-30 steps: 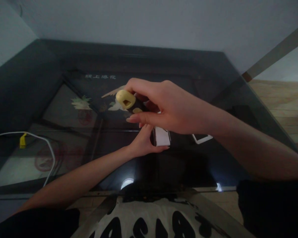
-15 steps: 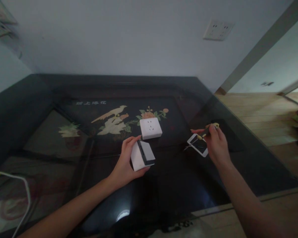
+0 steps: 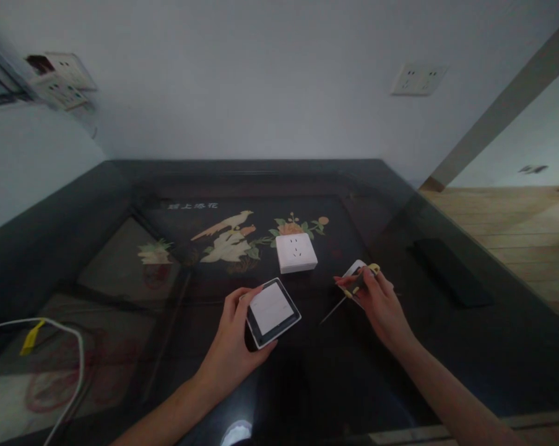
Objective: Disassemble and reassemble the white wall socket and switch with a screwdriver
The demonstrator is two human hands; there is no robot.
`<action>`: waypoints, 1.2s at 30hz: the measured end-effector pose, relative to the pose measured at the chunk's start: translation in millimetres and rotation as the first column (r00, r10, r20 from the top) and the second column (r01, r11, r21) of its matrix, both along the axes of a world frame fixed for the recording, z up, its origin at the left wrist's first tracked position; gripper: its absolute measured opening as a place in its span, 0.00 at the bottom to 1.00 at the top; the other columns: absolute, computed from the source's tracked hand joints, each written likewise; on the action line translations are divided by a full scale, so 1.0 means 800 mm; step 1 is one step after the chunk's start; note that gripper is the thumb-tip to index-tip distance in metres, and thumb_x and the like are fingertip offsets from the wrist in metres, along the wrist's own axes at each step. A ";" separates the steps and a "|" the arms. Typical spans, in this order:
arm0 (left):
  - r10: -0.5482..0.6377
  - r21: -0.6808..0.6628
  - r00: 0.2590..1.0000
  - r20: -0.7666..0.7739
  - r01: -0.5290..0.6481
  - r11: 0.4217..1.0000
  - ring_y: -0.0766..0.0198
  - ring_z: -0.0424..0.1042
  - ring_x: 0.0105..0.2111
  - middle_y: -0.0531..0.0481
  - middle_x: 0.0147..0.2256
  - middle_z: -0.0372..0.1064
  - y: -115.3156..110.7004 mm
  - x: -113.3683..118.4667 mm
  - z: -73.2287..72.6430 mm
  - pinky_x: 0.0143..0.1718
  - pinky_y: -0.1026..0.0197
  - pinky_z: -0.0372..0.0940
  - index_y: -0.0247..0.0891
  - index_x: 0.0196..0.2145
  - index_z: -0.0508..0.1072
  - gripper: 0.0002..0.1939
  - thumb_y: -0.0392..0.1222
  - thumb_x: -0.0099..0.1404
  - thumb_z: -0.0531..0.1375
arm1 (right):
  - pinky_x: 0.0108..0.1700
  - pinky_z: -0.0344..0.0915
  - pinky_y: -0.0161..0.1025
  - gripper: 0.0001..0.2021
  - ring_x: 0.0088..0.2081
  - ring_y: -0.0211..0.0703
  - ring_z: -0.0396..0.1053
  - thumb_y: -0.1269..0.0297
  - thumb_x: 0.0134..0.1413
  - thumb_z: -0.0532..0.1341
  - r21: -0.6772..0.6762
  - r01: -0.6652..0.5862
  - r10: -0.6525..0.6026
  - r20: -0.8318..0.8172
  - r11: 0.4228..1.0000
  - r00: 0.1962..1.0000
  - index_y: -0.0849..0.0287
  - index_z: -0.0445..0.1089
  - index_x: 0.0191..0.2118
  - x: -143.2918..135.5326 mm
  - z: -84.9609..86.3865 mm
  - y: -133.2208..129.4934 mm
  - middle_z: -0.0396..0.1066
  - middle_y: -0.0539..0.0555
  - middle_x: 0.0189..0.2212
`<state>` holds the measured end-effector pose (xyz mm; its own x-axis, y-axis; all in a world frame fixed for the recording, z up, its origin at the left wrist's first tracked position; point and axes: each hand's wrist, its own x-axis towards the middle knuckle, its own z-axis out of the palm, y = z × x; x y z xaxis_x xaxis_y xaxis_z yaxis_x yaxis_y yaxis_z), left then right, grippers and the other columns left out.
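Note:
My left hand (image 3: 237, 331) grips a square white box with a dark inner border (image 3: 273, 311) by its left side, a pale panel facing up. My right hand (image 3: 376, 300) is closed round the dark and yellow handle of a screwdriver (image 3: 355, 286), whose thin shaft points down and left toward the box without touching it. Beyond the box, a white socket (image 3: 296, 253) lies face up on the black table. Partly hidden behind my right hand is a white frame (image 3: 355, 267) on the tabletop.
The glossy black table (image 3: 242, 166) carries a bird and flower picture. At the right lies a dark flat object (image 3: 450, 272). A white cable (image 3: 77, 347) with a yellow tag (image 3: 31, 337) runs along the left. Wall sockets (image 3: 418, 79) are on the wall behind.
The box in my left hand has turned, now showing its pale panel and dark border. My right hand has brought the screwdriver closer to it. The view has shifted, showing more wall at the left.

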<state>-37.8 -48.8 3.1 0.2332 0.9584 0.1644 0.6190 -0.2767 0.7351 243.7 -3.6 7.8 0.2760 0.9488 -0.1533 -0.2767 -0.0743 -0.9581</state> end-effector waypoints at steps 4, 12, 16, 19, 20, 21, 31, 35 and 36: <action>-0.016 -0.001 0.997 -0.074 0.016 1.000 0.46 0.58 0.61 0.42 0.59 0.48 -0.003 0.002 -0.006 0.62 0.37 0.58 0.49 0.62 0.50 0.42 0.33 0.55 0.65 | 0.51 0.68 0.47 0.19 0.40 0.46 0.78 0.44 0.49 0.67 0.018 -0.029 0.031 -0.079 0.999 0.996 0.54 0.67 0.35 -0.034 0.005 0.004 0.80 0.51 0.29; -0.027 0.073 0.948 -0.317 0.053 0.996 0.34 0.57 0.61 0.36 0.65 0.46 -0.012 0.005 -0.008 0.58 0.30 0.61 0.53 0.68 0.39 0.64 0.43 0.45 0.76 | 0.51 0.67 0.46 0.14 0.41 0.44 0.77 0.49 0.54 0.65 0.091 0.001 0.018 -0.210 0.996 0.978 0.53 0.67 0.36 -0.043 0.024 0.015 0.80 0.50 0.30; -0.053 0.012 0.941 -0.334 0.061 0.998 0.37 0.65 0.57 0.34 0.66 0.44 -0.025 0.005 -0.002 0.53 0.36 0.69 0.54 0.69 0.31 0.72 0.45 0.42 0.77 | 0.46 0.69 0.42 0.14 0.38 0.43 0.77 0.49 0.53 0.66 0.087 0.047 -0.026 -0.231 0.995 0.973 0.54 0.67 0.35 -0.033 0.026 0.017 0.81 0.53 0.31; -0.087 -0.039 0.940 -0.331 0.078 0.996 0.43 0.73 0.49 0.35 0.64 0.48 -0.022 0.004 0.012 0.45 0.41 0.75 0.55 0.68 0.33 0.67 0.44 0.46 0.76 | 0.40 0.71 0.38 0.13 0.36 0.41 0.77 0.53 0.52 0.68 0.083 0.062 -0.041 -0.232 0.995 0.972 0.54 0.68 0.34 -0.024 0.027 0.015 0.81 0.53 0.32; -0.095 -0.025 0.935 -0.342 0.092 0.995 0.43 0.73 0.48 0.36 0.62 0.50 -0.017 0.003 0.018 0.44 0.40 0.75 0.55 0.68 0.35 0.64 0.45 0.48 0.75 | 0.38 0.71 0.36 0.13 0.36 0.41 0.77 0.54 0.50 0.69 0.085 0.066 -0.045 -0.231 0.994 0.972 0.54 0.68 0.33 -0.021 0.028 0.015 0.81 0.53 0.33; -0.109 0.009 0.927 -0.358 0.120 0.993 0.41 0.71 0.51 0.37 0.61 0.53 -0.010 0.004 0.024 0.47 0.38 0.74 0.54 0.67 0.38 0.61 0.45 0.49 0.75 | 0.37 0.71 0.35 0.13 0.37 0.41 0.77 0.55 0.49 0.70 0.088 0.069 -0.048 -0.229 0.994 0.972 0.54 0.68 0.33 -0.019 0.029 0.014 0.81 0.53 0.33; -0.354 0.017 0.916 -0.189 0.363 0.932 0.41 0.50 0.66 0.38 0.66 0.44 0.030 0.004 0.016 0.63 0.34 0.57 0.51 0.67 0.44 0.49 0.40 0.57 0.69 | 0.33 0.73 0.35 0.15 0.32 0.41 0.77 0.62 0.44 0.73 0.163 0.068 -0.057 -0.069 0.984 0.996 0.52 0.68 0.36 -0.011 0.044 0.010 0.77 0.47 0.29; -0.361 -0.016 0.915 -0.182 0.364 0.931 0.42 0.55 0.64 0.39 0.65 0.47 0.023 0.001 0.015 0.61 0.37 0.61 0.52 0.67 0.45 0.47 0.37 0.58 0.67 | 0.32 0.74 0.37 0.09 0.30 0.41 0.78 0.63 0.52 0.68 0.243 0.050 -0.073 0.086 0.969 0.994 0.52 0.68 0.36 -0.013 0.049 0.000 0.75 0.47 0.28; -0.350 -0.005 0.918 -0.185 0.355 0.935 0.42 0.55 0.63 0.39 0.64 0.48 0.022 0.001 0.015 0.60 0.38 0.62 0.51 0.67 0.46 0.46 0.37 0.58 0.67 | 0.31 0.74 0.38 0.08 0.29 0.41 0.77 0.64 0.53 0.67 0.275 0.043 -0.081 0.130 0.960 0.988 0.52 0.67 0.37 -0.014 0.050 -0.003 0.75 0.46 0.28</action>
